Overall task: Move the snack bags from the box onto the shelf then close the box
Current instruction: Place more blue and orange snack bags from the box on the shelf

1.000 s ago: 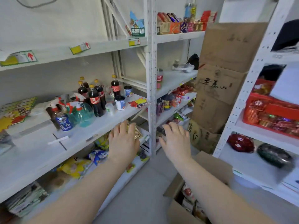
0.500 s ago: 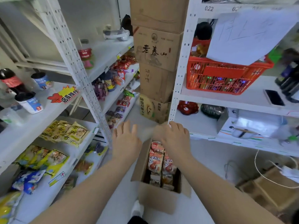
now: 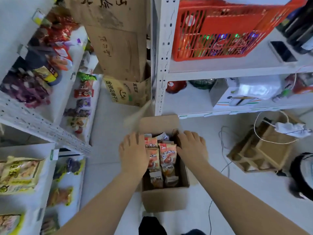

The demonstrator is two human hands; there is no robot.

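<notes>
Snack bags (image 3: 166, 156) stand upright, packed in rows inside the open box (image 3: 165, 199), directly between the two hands. Left hand (image 3: 133, 153) is flat, with fingers straight and close together. It's over the box's left edge, covers the leftmost bags and holds nothing. Right hand (image 3: 192, 148) is over the right edge, fingers relaxed and slightly spread, thumb side next to the bags, also holding nothing (actual contact with bags or box wall: can't tell from this angle). Box is on the floor, under both forearms. Its rear flap stands up just beyond the fingertips, and another flap ahead of the left hand is motion-blurred. Left of the left hand is a white shelf (image 3: 42, 128) with yellow packs (image 3: 17, 173) and other snacks on several levels. Ahead of the left hand, well past the box, are stacked cartons (image 3: 118, 48). Ahead of the right hand is a second white rack (image 3: 162, 65), with a red basket (image 3: 220, 31) on an upper level and a dark phone (image 3: 282, 50) near it. Right of the right hand, on the floor, is a small cardboard crate (image 3: 264, 150).
</notes>
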